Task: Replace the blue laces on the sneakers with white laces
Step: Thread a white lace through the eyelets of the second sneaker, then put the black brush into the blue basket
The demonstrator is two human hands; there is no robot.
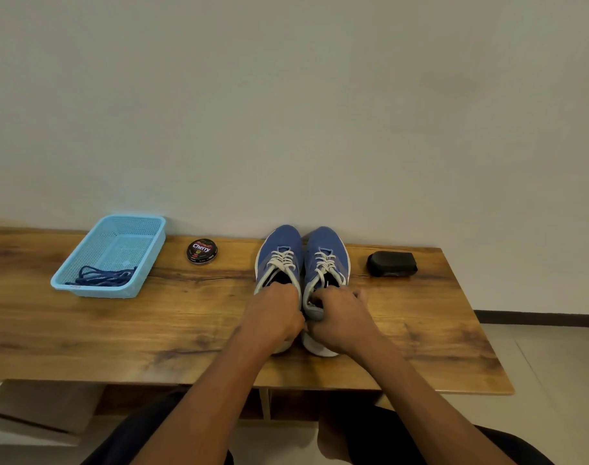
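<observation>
A: What stands on the surface [172, 317], from the left?

B: A basket [85, 260] holding blue laces [102, 276] near the left edge, then a polish tin [201, 251]. The sneakers [279, 253] with white laces [284, 258] stand against the wall.

A: And the hands?

B: The left hand [275, 312] and right hand [340, 318] grip the heels, fingers curled. A black case [391, 263] lies to the right, with bare wood around it.
</observation>
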